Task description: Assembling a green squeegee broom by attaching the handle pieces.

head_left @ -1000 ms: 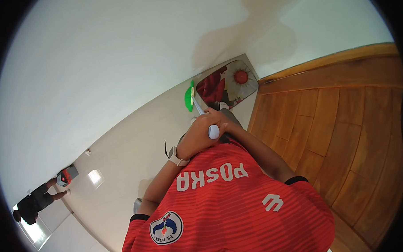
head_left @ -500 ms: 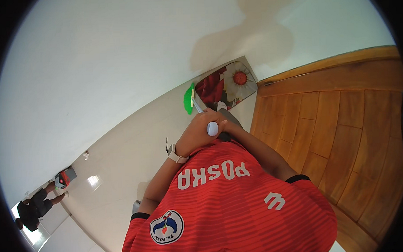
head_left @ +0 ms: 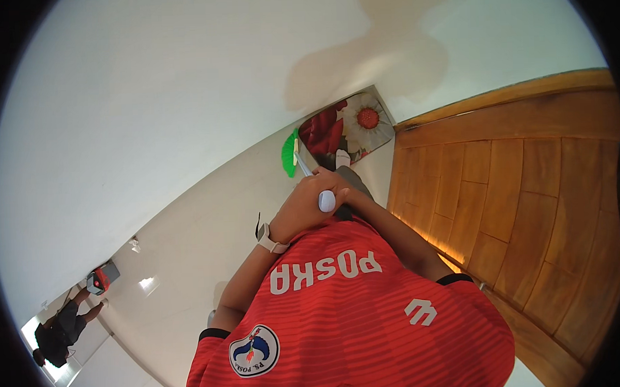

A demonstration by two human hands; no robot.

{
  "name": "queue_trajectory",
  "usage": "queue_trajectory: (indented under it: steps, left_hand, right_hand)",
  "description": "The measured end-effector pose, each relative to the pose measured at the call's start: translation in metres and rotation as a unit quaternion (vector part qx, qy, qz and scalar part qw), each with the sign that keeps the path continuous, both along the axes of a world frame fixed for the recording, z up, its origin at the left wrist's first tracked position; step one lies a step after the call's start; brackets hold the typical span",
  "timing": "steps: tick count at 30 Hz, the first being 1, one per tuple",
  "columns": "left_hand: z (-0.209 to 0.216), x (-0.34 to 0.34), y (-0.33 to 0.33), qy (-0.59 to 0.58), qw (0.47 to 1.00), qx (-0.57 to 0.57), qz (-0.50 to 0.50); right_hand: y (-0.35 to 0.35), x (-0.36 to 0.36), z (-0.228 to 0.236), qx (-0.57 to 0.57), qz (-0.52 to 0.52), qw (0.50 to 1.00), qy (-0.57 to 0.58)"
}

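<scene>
A broom with a green bristle head [head_left: 290, 153] and a pale stick reaches from the floor up to my body. Near the stick's rounded top end [head_left: 327, 201], my left hand [head_left: 300, 202] is closed around it; a light-strapped watch sits on that wrist. My right hand [head_left: 337, 184] is closed on the same stick just beyond the left, its fingers partly hidden. The bristles rest on the pale floor, beside the edge of a floral mat [head_left: 345, 127].
A white wall [head_left: 149, 97] runs along the left and ahead. To the right is a brown wooden door [head_left: 508, 200], with light along its near edge. My foot [head_left: 343, 158] is at the mat. Far left, another person [head_left: 62, 332] stands near a grey and red box [head_left: 102, 278].
My foot shows more fully at the mat's edge. Bright light now appears along the bottom of the wooden door. Both hands keep their hold on the broom, which has barely moved.
</scene>
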State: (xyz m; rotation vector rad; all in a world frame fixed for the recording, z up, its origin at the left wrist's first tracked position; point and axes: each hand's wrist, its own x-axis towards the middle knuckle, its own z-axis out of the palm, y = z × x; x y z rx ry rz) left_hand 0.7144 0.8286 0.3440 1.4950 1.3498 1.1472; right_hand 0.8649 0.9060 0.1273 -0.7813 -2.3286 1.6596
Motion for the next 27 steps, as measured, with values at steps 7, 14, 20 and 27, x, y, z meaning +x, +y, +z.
queue_trajectory:
  steps: [7,14,20,27]
  left_hand:
    - [-0.002,0.001,-0.005,-0.003,1.000,-0.029,0.012]
    - [0.004,-0.003,0.004,-0.018,0.999,-0.022,0.032]
    - [0.004,-0.003,0.003,-0.006,0.999,-0.009,0.030]
    - [-0.001,-0.011,0.001,-0.011,1.000,-0.009,0.006]
  right_hand:
    - [0.013,-0.001,0.023,-0.066,0.018,0.997,-0.045]
    - [0.020,-0.006,0.015,-0.066,0.025,0.997,-0.027]
    - [0.027,-0.008,0.012,-0.043,0.065,0.997,-0.013]
    - [0.021,-0.018,0.027,-0.027,0.058,0.998,0.001]
